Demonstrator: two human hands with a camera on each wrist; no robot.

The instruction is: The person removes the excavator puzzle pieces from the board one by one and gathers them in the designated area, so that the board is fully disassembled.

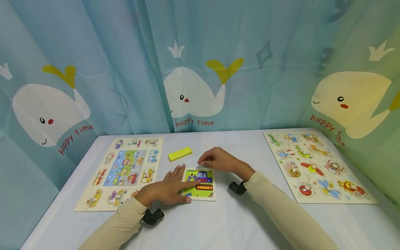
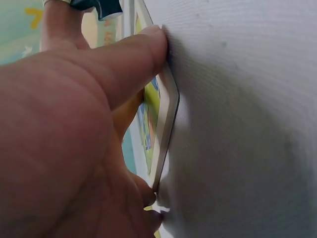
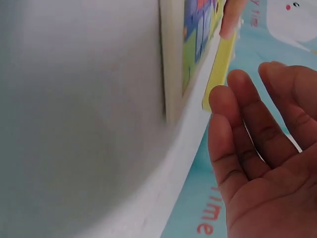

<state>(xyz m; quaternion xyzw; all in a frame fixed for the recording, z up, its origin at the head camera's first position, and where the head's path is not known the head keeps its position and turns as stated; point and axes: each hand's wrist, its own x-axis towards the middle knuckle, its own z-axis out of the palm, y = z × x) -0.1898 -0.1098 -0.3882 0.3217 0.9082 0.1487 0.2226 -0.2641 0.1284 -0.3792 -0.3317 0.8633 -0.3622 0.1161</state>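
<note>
Sleeves [image 1: 287, 215]: beige, along the bottom edge
Left hand [image 1: 170, 191]: spread wide, index finger on small puzzle [image 1: 204, 188]
Small puzzle: lower centre
Right hand [image 1: 222, 160]: fingers loosely bent, holding nothing, near the puzzle's upper-right corner

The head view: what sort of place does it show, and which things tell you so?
Probably a children's play or learning corner, though a staged set is possible. A light-blue fabric curtain printed with white whales hangs behind a white cloth-covered table, which holds a rectangular cream puzzle board with vehicle pictures.
</note>
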